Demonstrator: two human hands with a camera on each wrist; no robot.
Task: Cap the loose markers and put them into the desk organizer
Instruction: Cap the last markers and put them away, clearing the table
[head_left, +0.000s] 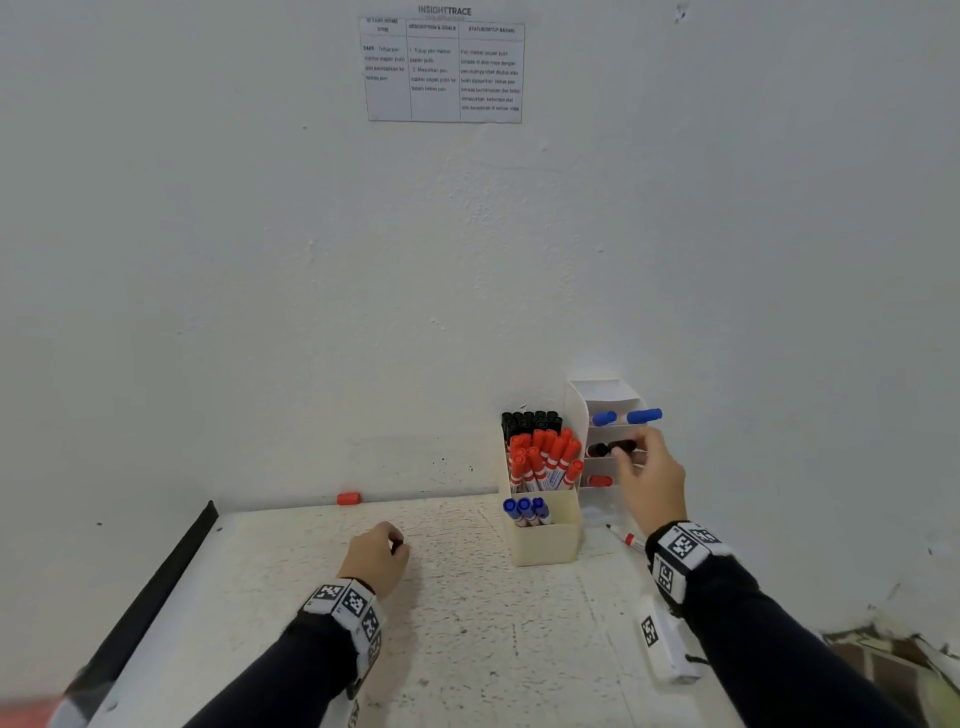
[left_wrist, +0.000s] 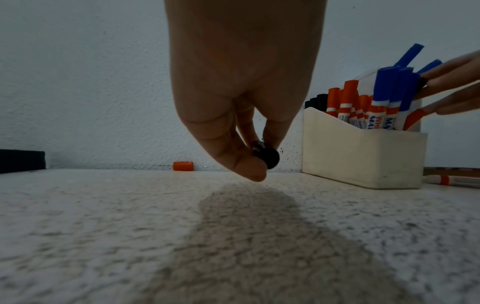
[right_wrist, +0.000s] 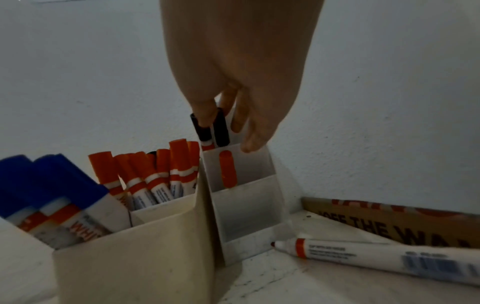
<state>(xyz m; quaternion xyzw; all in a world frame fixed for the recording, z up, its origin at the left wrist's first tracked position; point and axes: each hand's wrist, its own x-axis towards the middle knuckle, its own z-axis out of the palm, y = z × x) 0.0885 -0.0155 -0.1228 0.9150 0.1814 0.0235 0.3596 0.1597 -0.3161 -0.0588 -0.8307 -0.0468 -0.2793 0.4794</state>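
Here, left hand: the left hand (left_wrist: 241, 98) hung just above the counter (head_left: 467, 613), fingers curled, pinching a small black cap (left_wrist: 269, 157) between thumb and fingertips.
Right hand: the right hand (head_left: 649, 480) reached into the middle slot of the tiered white organizer (right_wrist: 249, 197); its fingers touched the black-capped markers (right_wrist: 215, 128) there, but whether they gripped one could not be told.
Tiered organizer: it stood against the wall beyond the right hand, with two blue-capped markers (head_left: 628, 417) in the slot above the fingers and one red-capped marker (right_wrist: 227, 168) in the slot below them.
Cream holder: the cream holder (left_wrist: 363, 156) stood between the two hands, touching the tiered organizer's side; it held black markers (head_left: 530, 422) at the back, red markers (head_left: 545, 460) in the middle and blue markers (head_left: 525, 511) in front, all capped and upright or leaning.
Uncapped marker: an uncapped red marker (right_wrist: 376, 257) lay flat on the counter just under the right wrist, tip toward the tiered organizer's foot.
Loose cap: a red cap (head_left: 348, 499) lay on its side at the wall, beyond the left hand and well apart from the uncapped marker.
Wall: a printed sheet (head_left: 444, 70) hung high above both hands.
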